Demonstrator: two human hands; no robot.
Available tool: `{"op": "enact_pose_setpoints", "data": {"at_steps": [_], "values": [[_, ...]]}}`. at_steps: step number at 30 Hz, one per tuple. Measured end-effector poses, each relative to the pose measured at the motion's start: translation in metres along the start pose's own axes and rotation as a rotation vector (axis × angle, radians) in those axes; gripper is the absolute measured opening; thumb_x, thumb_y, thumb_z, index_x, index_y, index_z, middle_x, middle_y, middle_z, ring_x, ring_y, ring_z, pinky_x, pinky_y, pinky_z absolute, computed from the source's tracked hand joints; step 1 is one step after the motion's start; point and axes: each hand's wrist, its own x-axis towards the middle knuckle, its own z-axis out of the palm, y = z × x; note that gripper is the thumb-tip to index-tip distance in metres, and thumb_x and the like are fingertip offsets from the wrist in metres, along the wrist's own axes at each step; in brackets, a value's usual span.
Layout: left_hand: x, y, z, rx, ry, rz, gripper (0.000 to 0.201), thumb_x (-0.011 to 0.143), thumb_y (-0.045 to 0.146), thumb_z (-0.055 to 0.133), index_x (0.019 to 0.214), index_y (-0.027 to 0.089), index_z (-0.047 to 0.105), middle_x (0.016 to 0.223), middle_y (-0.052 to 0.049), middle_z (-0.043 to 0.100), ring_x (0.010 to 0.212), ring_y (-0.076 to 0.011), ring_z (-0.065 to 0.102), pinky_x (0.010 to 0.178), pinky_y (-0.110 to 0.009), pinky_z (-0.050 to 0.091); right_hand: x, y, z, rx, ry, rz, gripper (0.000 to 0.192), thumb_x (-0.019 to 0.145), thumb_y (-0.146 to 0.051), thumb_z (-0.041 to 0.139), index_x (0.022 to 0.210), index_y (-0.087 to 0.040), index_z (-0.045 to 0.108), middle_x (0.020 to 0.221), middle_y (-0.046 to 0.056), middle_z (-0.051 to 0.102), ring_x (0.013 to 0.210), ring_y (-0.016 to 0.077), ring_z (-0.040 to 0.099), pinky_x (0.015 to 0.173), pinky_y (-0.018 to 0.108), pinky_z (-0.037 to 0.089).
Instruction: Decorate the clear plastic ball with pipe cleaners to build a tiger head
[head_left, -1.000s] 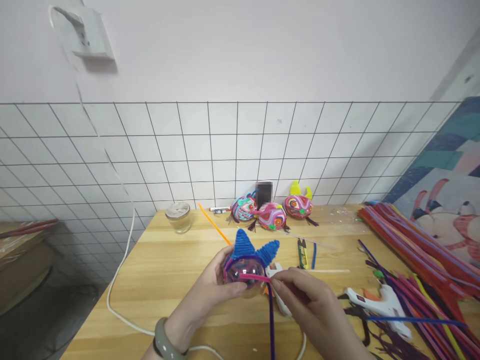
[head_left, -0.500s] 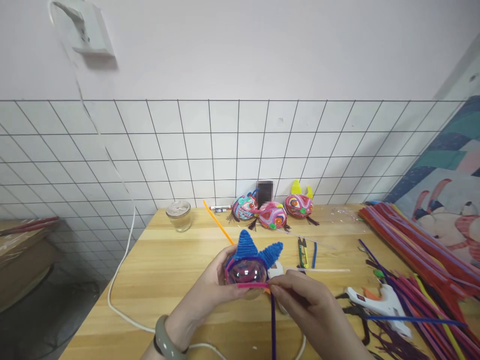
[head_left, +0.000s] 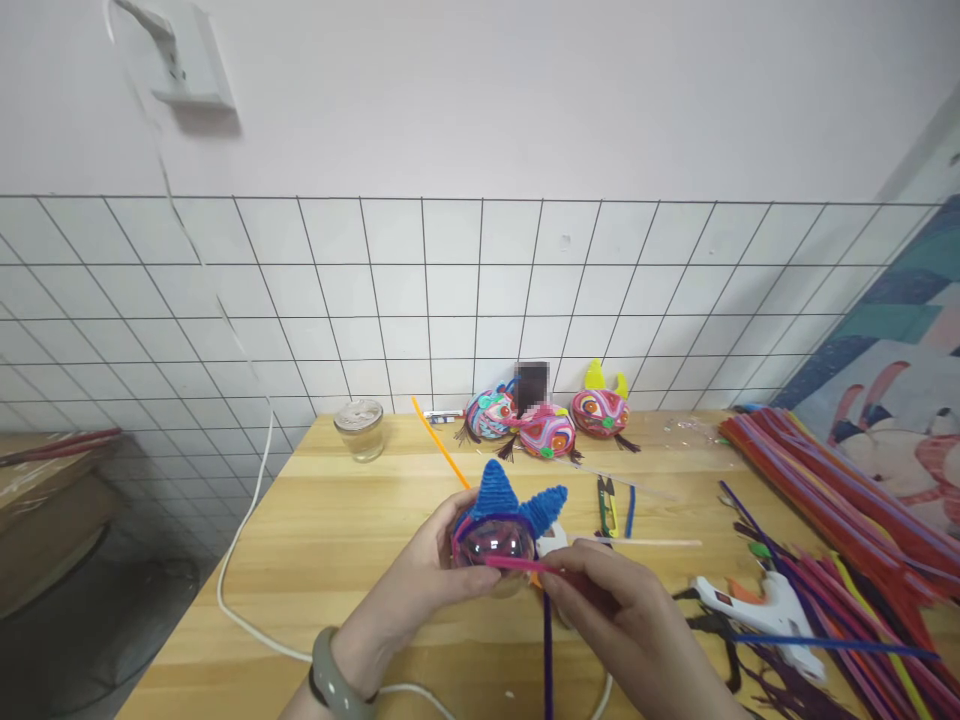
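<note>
My left hand (head_left: 427,560) is wrapped round a clear plastic ball (head_left: 493,541) with a purple-pink tint. Two blue pipe-cleaner ears (head_left: 496,492) stand on top of the ball. Between the thumb and fingers of my right hand (head_left: 600,595) is a pink pipe cleaner (head_left: 517,564), its free end lying across the front of the ball near my left thumb. A dark purple pipe cleaner (head_left: 547,650) hangs below the ball toward the table's front. Behind my left hand an orange pipe cleaner (head_left: 439,442) sticks up and away.
Finished-looking decorated balls (head_left: 547,432) sit by the tiled wall, near a glass jar (head_left: 359,430). Small snips (head_left: 607,506) lie beyond my right hand. A white glue gun (head_left: 765,610) and heaps of pipe cleaners (head_left: 832,490) occupy the right side. A white cord (head_left: 244,620) crosses the left.
The pink pipe cleaner's free end has lifted slightly and tilted, shifting a little right across the ball's front. Both hands keep nearly the same place and grip.
</note>
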Motion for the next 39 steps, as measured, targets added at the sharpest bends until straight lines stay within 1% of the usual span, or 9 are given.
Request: {"op": "enact_pose_setpoints", "data": {"at_steps": [4, 6, 9, 12, 15, 21, 30, 34, 39], "values": [[0.001, 0.0, -0.003, -0.002, 0.056, -0.009, 0.064, 0.063, 0.018, 0.079, 0.121, 0.02, 0.053, 0.121, -0.011, 0.064, 0.113, -0.029, 0.056, 0.097, -0.041, 0.04, 0.032, 0.018, -0.021, -0.166, 0.039, 0.1, 0.033, 0.086, -0.042, 0.048, 0.088, -0.018, 0.071, 0.058, 0.0, 0.061, 0.05, 0.0146, 0.053, 0.045, 0.023, 0.039], [0.001, 0.001, -0.004, 0.003, 0.091, -0.025, 0.064, 0.063, 0.019, 0.079, 0.121, 0.02, 0.053, 0.121, -0.011, 0.064, 0.114, -0.0295, 0.056, 0.096, -0.041, 0.04, 0.062, 0.037, -0.036, -0.299, 0.095, 0.155, 0.036, 0.087, -0.042, 0.047, 0.095, -0.017, 0.07, 0.057, -0.001, 0.062, 0.052, 0.0167, 0.056, 0.048, 0.025, 0.04], [0.001, 0.002, -0.005, 0.006, 0.124, -0.029, 0.064, 0.062, 0.02, 0.08, 0.12, 0.02, 0.055, 0.119, -0.01, 0.065, 0.114, -0.0299, 0.055, 0.096, -0.041, 0.04, 0.113, 0.073, -0.051, -0.384, 0.127, 0.177, 0.029, 0.088, -0.035, 0.049, 0.094, -0.014, 0.069, 0.066, 0.002, 0.067, 0.064, 0.0198, 0.062, 0.058, 0.028, 0.045], [0.001, 0.002, -0.007, -0.009, 0.116, -0.009, 0.063, 0.061, 0.02, 0.08, 0.12, 0.02, 0.055, 0.119, -0.011, 0.065, 0.113, -0.0297, 0.056, 0.096, -0.04, 0.04, 0.152, 0.104, -0.051, -0.456, 0.078, 0.187, 0.022, 0.09, -0.033, 0.054, 0.099, -0.015, 0.063, 0.088, 0.003, 0.067, 0.076, 0.0166, 0.063, 0.071, 0.035, 0.051], [0.002, 0.002, -0.01, -0.018, 0.116, -0.011, 0.063, 0.062, 0.021, 0.08, 0.12, 0.02, 0.056, 0.119, -0.011, 0.065, 0.112, -0.0296, 0.056, 0.095, -0.04, 0.041, 0.173, 0.125, -0.04, -0.461, -0.003, 0.176, 0.023, 0.091, -0.032, 0.055, 0.108, -0.017, 0.059, 0.108, 0.006, 0.063, 0.089, 0.0181, 0.063, 0.078, 0.039, 0.052], [0.004, 0.002, -0.015, -0.022, 0.142, -0.014, 0.062, 0.061, 0.023, 0.081, 0.118, 0.02, 0.057, 0.115, -0.01, 0.067, 0.109, -0.0293, 0.058, 0.095, -0.04, 0.041, 0.191, 0.156, -0.029, -0.35, -0.07, 0.22, 0.025, 0.091, -0.031, 0.055, 0.112, -0.017, 0.058, 0.113, 0.007, 0.061, 0.093, 0.0199, 0.062, 0.079, 0.04, 0.053], [0.005, 0.001, -0.019, -0.005, 0.162, -0.033, 0.062, 0.061, 0.025, 0.08, 0.119, 0.021, 0.057, 0.118, -0.012, 0.067, 0.111, -0.0308, 0.058, 0.096, -0.043, 0.041, 0.188, 0.2, -0.048, -0.047, -0.035, 0.309, 0.027, 0.091, -0.031, 0.055, 0.114, -0.017, 0.057, 0.114, 0.007, 0.061, 0.093, 0.0204, 0.062, 0.078, 0.04, 0.053], [0.006, 0.001, -0.018, -0.014, 0.151, -0.037, 0.061, 0.062, 0.026, 0.08, 0.119, 0.02, 0.057, 0.117, -0.012, 0.067, 0.11, -0.0308, 0.058, 0.097, -0.043, 0.041, 0.182, 0.208, -0.052, 0.053, -0.008, 0.323, 0.026, 0.091, -0.032, 0.054, 0.113, -0.017, 0.057, 0.112, 0.006, 0.061, 0.092, 0.0198, 0.063, 0.078, 0.039, 0.053], [0.006, 0.0, -0.017, -0.018, 0.154, -0.047, 0.064, 0.061, 0.024, 0.081, 0.12, 0.02, 0.056, 0.12, -0.013, 0.065, 0.112, -0.0313, 0.057, 0.099, -0.045, 0.039, 0.177, 0.205, -0.057, 0.12, 0.001, 0.308, 0.026, 0.091, -0.032, 0.054, 0.112, -0.017, 0.058, 0.112, 0.006, 0.062, 0.092, 0.0196, 0.063, 0.078, 0.039, 0.053]]}}
